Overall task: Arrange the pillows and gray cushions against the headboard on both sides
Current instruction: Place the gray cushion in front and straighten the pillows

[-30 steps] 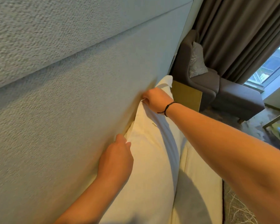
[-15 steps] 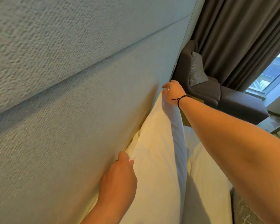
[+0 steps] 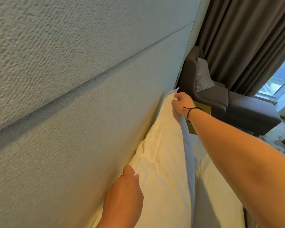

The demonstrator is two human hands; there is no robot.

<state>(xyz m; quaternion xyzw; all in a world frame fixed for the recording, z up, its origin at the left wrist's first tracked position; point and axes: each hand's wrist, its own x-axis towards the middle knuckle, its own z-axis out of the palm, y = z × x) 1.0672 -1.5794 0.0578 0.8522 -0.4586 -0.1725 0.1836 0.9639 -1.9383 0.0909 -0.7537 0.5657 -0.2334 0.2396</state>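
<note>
A white pillow (image 3: 164,155) stands upright against the padded grey headboard (image 3: 76,112). My left hand (image 3: 125,193) grips the pillow's near top edge, fingers curled into the fabric. My right hand (image 3: 182,103), with a black cord on the wrist, pinches the pillow's far top corner beside the headboard's end. A gray patterned cushion (image 3: 202,76) rests on the armchair in the corner.
A dark grey armchair (image 3: 220,97) with its footstool (image 3: 253,116) stands past the bed, under brown curtains (image 3: 245,38). A gold bedside table (image 3: 202,111) shows behind my right wrist. White bedding (image 3: 217,186) lies below my right arm. A window (image 3: 280,79) is at the right.
My right hand slid along the pillow's top edge from its middle out to the far corner. My left hand kept its hold on the near edge.
</note>
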